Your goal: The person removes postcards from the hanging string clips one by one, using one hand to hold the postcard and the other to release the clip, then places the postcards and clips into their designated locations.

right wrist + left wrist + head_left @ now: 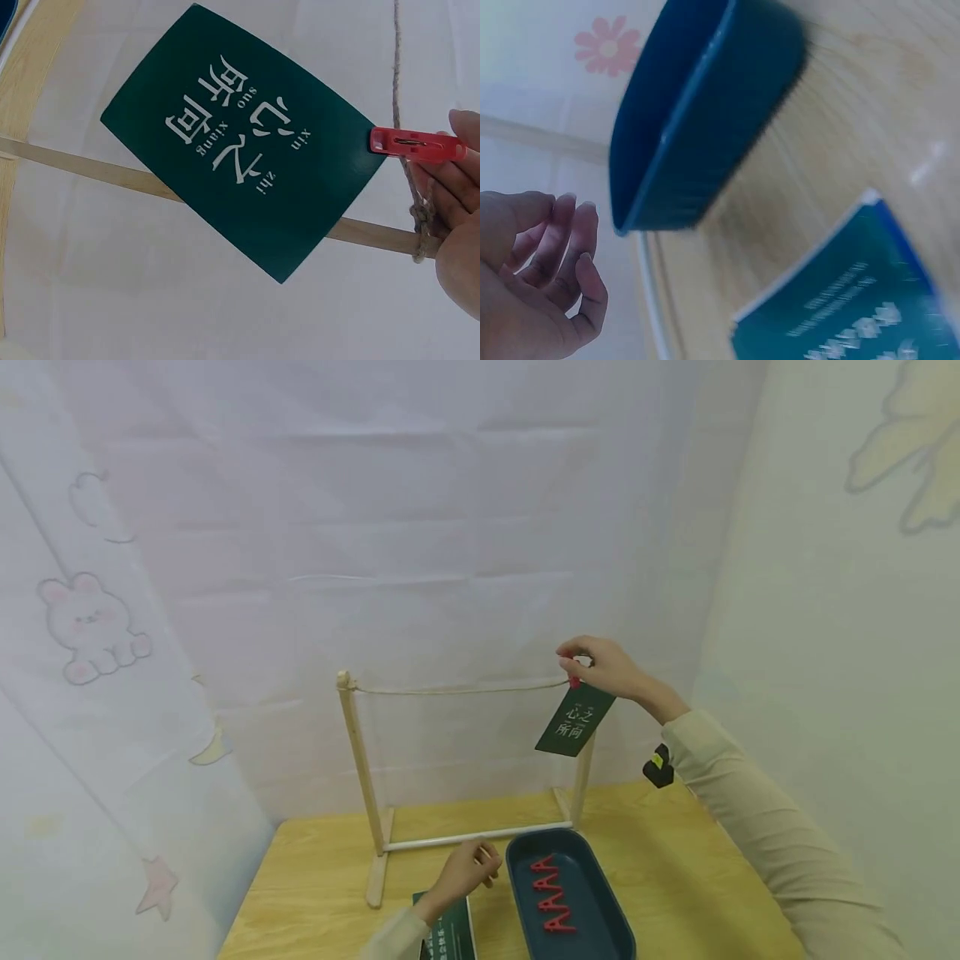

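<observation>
In the head view my right hand point(603, 668) is raised at the right end of a string, thumb and fingers about a red clothespin point(417, 145). The clothespin clips a corner of a dark green card point(247, 142) with white characters at the string point(397, 60). The card hangs tilted. My left hand point(465, 870) hovers low between a green booklet or card stack point(456, 931) and a dark blue tray point(626, 927). Its fingers curl loosely with nothing between them, as the left wrist view also shows.
A wooden frame's left post point(360, 768) and right post point(583, 777) carry the string; a white bar point(480, 837) joins them below. Several red clothespins point(553, 906) lie in a row inside the tray. A yellow wooden table point(292, 893) meets pale walls behind and at both sides.
</observation>
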